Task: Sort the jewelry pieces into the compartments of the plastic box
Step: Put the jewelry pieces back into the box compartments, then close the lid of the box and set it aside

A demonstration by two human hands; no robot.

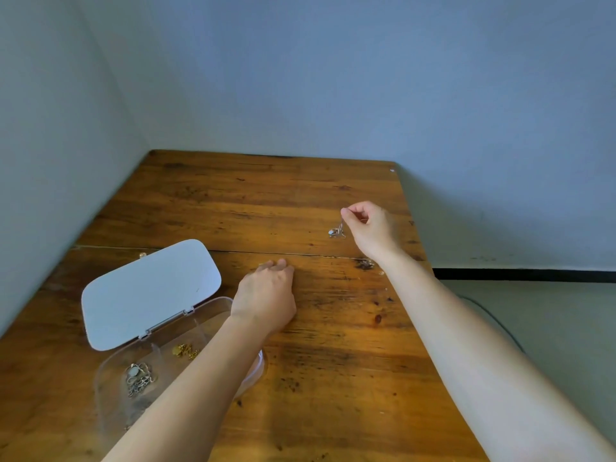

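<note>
A clear plastic box (110,365) lies open at the lower left of the wooden table, its white lid (146,291) folded back. One compartment holds silver chains (138,378), another small gold pieces (185,351). My left forearm crosses over the box. My left hand (266,295) rests palm down on the table, fingers together over something small and gold-coloured (265,263) at their tips. My right hand (370,225) is raised at the far right, thumb and forefinger pinching a thin silver chain (336,231) that dangles just above the wood.
A small dark jewelry piece (365,263) lies on the table under my right wrist. A tiny gold bead (142,254) sits behind the lid. Walls close the table at the back and left; its right edge (420,228) drops to the floor.
</note>
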